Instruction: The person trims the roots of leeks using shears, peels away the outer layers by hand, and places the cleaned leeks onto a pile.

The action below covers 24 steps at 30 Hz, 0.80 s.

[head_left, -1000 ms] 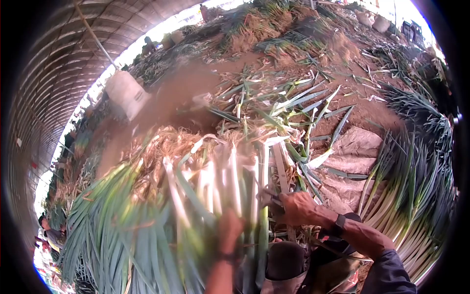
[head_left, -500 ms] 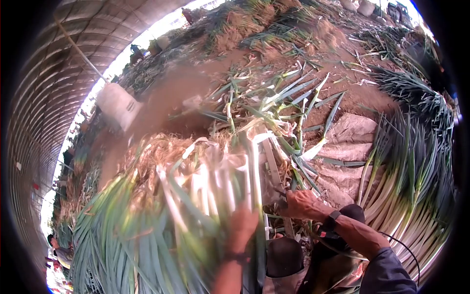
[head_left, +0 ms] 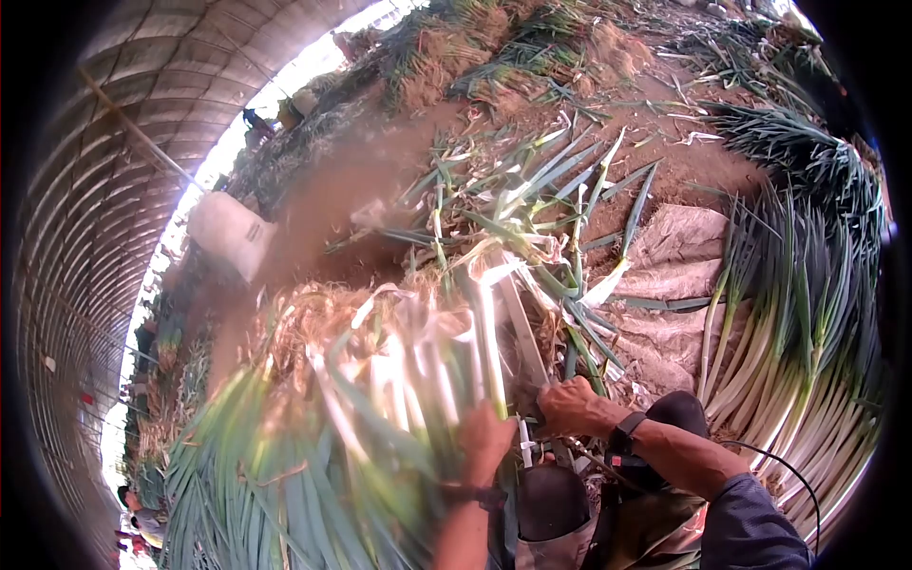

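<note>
My left hand [head_left: 486,442] is closed around the lower part of a long green onion [head_left: 490,347], whose white stalk rises above my fingers. To its right, my right hand [head_left: 579,408] is curled into a fist next to a narrow wooden strip [head_left: 524,328]; what its fingers hold, if anything, is hidden. A large pile of green onions [head_left: 304,494] lies to the left of my left hand, roots pointing away from me and leaves toward me. Part of that pile is blurred. Stripped leaves and peelings [head_left: 532,204] lie beyond both hands.
On the right is a row of pale-stemmed green onions [head_left: 779,323] beside a crumpled brown sheet [head_left: 674,271]. A white sack [head_left: 228,233] stands at the left. Further bundles [head_left: 494,52] lie at the back. A person [head_left: 142,518] is at the lower left edge.
My left hand has moved slightly right, toward my right hand. My right hand has turned and shifted slightly down, its fingers now curled more tightly. The view has tilted a little.
</note>
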Available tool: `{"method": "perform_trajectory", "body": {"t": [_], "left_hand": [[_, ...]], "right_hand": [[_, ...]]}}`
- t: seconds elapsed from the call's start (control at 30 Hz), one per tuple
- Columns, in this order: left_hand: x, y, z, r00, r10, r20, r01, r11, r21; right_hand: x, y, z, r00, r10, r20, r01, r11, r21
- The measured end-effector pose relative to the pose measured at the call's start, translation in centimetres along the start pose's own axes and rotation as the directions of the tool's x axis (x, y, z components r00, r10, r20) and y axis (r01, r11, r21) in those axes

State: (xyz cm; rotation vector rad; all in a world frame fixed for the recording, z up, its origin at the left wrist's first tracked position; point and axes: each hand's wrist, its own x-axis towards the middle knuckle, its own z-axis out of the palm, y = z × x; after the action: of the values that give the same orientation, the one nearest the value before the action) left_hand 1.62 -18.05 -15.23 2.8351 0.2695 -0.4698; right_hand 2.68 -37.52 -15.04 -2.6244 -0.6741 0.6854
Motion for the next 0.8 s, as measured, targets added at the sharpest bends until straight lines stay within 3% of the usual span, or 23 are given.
{"method": "perform_trajectory", "body": {"t": [0.07, 0.17, 0.23, 0.3, 0.37, 0.5, 0.57, 0.63, 0.73, 0.8], "left_hand": [[-0.1, -0.9, -0.2, 0.998, 0.05, -0.035, -0.055, 0.984, -0.171], [0.3, -3.6, -0.7, 0.997, 0.082, -0.009, -0.078, 0.907, -0.413], [-1.3, -3.5, -3.2, 0.997, 0.081, -0.001, -0.069, 0.844, -0.531], [-3.8, -3.1, -6.9, 0.987, 0.115, 0.111, -0.003, 0.71, -0.704], [-3.6, -5.6, -6.1, 0.985, 0.172, -0.028, -0.118, 0.542, -0.832], [-7.3, -5.0, -10.3, 0.988, 0.139, -0.074, -0.136, 0.51, -0.849], [-8.4, -6.1, -10.5, 0.993, 0.066, -0.102, -0.121, 0.524, -0.843], [-10.7, -5.6, -11.6, 0.997, 0.065, -0.032, -0.055, 0.4, -0.915], [-13.3, -5.3, -12.1, 0.995, 0.057, -0.077, -0.093, 0.36, -0.928], [-14.2, -6.5, -11.8, 0.999, 0.037, -0.015, -0.031, 0.457, -0.889]], "right_hand": [[0.8, 0.3, 0.6, 1.0, 0.003, -0.005, -0.004, 0.999, -0.047], [-0.3, 0.0, -0.3, 0.958, -0.078, -0.276, 0.072, 0.997, -0.031], [-1.3, -1.0, -2.1, 0.947, -0.039, -0.319, 0.073, 0.993, 0.095], [-1.8, -1.3, -3.1, 0.953, -0.03, -0.301, 0.09, 0.978, 0.188], [-1.5, -1.2, -2.6, 0.943, -0.064, -0.326, 0.132, 0.972, 0.193], [-2.7, -2.2, -3.2, 0.954, -0.073, -0.291, 0.166, 0.937, 0.308], [-2.6, -2.4, -2.2, 0.93, -0.143, -0.34, 0.232, 0.943, 0.237], [-2.3, -2.8, -1.4, 0.918, -0.176, -0.355, 0.262, 0.942, 0.21], [-2.8, -4.2, -0.7, 0.926, -0.17, -0.338, 0.261, 0.933, 0.248], [-3.5, -5.1, -1.3, 0.92, -0.18, -0.348, 0.282, 0.922, 0.266]]}}
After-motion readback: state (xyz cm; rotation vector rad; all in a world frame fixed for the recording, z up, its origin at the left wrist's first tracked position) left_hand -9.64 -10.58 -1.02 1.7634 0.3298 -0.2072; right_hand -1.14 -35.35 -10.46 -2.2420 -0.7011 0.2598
